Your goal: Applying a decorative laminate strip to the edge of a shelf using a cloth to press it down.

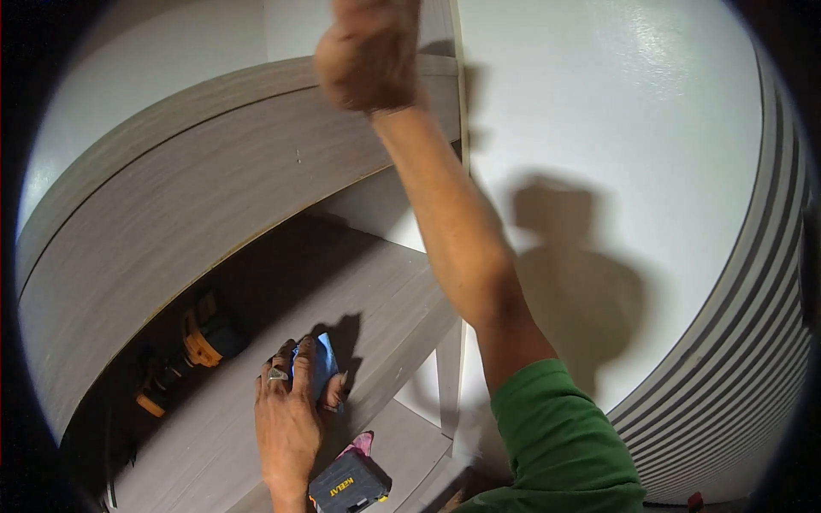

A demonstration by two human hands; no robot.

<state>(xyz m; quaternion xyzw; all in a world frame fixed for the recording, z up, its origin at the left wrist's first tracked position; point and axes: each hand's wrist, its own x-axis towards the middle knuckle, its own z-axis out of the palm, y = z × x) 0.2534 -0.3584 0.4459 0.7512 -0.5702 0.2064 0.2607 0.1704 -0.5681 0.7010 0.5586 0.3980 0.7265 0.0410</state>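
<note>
My left hand (289, 419), a ring on one finger, rests on the grey wood-grain shelf (385, 291). Its fingers and thumb close round a small flat blue object (326, 368); its exact kind cannot be made out. My right hand (368, 64) is raised at the top of the view, in front of the upper cabinet board (222, 171). It is blurred, and its fingers are partly hidden and cut off by the upper edge. My right forearm stretches up across the middle from a green sleeve (560, 427).
Inside the shadowed shelf space lies an orange-and-black power tool (203, 342). A dark case (349, 484) with a pink cloth-like piece (363, 442) sits near the lower edge. The white wall (599, 103) rises at right, beside a ribbed panel (727, 410).
</note>
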